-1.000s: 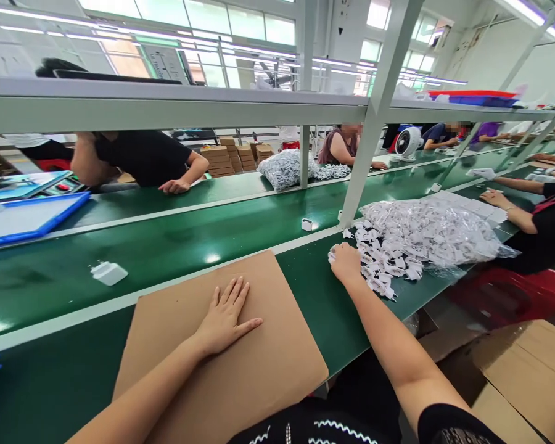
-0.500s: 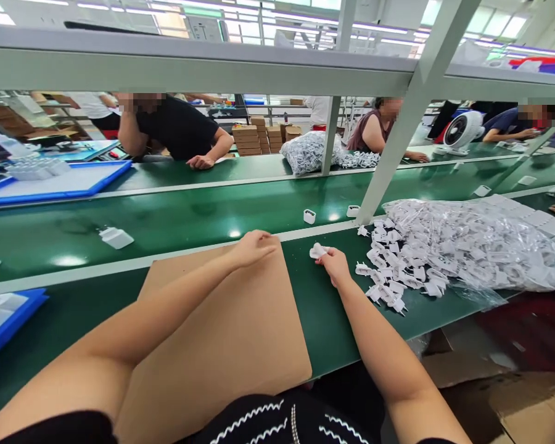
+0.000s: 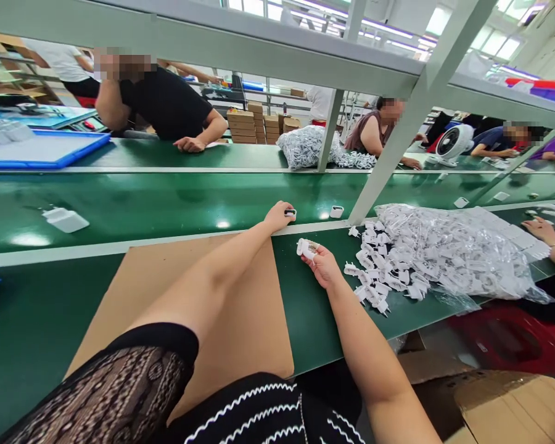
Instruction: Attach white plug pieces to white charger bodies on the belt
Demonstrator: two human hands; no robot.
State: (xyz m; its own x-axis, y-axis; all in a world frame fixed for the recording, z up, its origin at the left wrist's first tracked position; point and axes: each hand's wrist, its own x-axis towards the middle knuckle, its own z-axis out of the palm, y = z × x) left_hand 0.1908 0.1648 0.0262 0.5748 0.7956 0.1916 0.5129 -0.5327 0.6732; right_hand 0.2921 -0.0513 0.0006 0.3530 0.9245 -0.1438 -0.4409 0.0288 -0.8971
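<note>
My left hand [image 3: 276, 216] reaches onto the green conveyor, its fingers closed around a small white charger housing [image 3: 291, 214] whose dark open end faces me. Nearer to me, my right hand [image 3: 324, 265] pinches a white plug piece [image 3: 307, 248] above the green bench. Another open-ended charger housing [image 3: 337, 212] stands on the conveyor, right of my left hand. Loose white plug pieces [image 3: 374, 268] with pins lie heaped to the right of my right hand. Below my left forearm a brown cardboard sheet [image 3: 245, 302] lies on the bench.
A clear plastic bag [image 3: 453, 253] full of white plug pieces lies at the right. A slanted metal post [image 3: 388, 135] rises beside the conveyor. A white charger [image 3: 65, 219] sits on the belt at left. A co-worker's hand [image 3: 541, 229] is at the far right.
My left hand has moved from above the cardboard forward and right onto the conveyor, and has taken hold of a charger housing. My right hand still holds its plug piece, now turned differently.
</note>
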